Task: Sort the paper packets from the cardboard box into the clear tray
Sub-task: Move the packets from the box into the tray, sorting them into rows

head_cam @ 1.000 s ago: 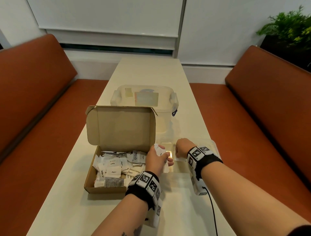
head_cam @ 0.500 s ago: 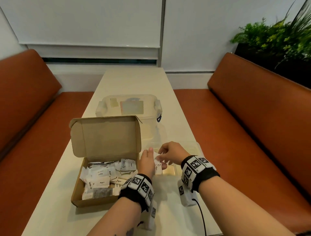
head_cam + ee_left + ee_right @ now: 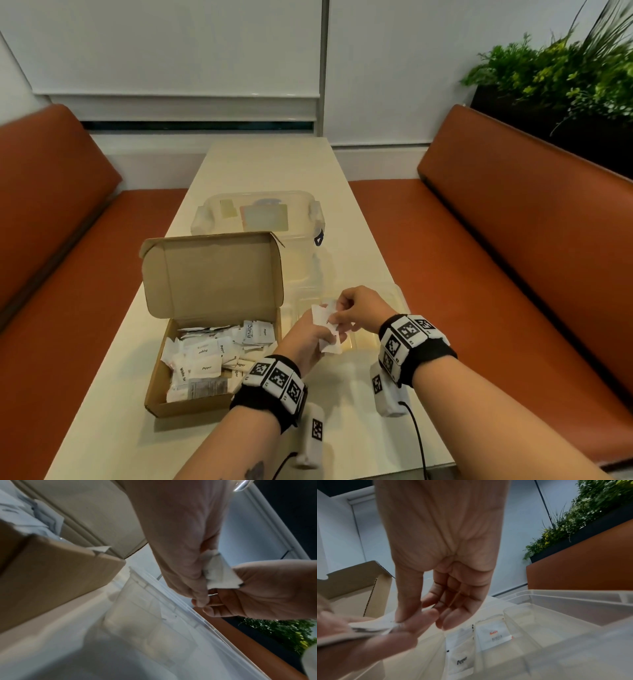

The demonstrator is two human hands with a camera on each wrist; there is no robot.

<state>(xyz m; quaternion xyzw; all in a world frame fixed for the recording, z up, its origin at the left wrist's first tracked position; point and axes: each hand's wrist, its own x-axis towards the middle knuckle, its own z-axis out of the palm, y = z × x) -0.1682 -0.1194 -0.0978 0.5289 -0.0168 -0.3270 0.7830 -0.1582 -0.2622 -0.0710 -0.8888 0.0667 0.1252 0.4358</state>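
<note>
Early in the sort, by the look of it. Two sachets only, "Pepper" [image 3: 461, 654] and "Salt" [image 3: 494, 635], lying in neighbouring compartments of the clear tray [image 3: 573, 597]. Many left in the cardboard box [image 3: 156, 390] just left of the tray: "Pepper", "Stevia", "Sugar" legible. Above the tray, left hand [image 3: 306, 342] gripping several packets [image 3: 327, 325]; right hand [image 3: 359, 308] pinching one of them.

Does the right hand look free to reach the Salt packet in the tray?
Probably not at once: the right hand pinches the white packets that the left hand grips. The Salt packet lies uncovered just below in the clear tray.
</note>
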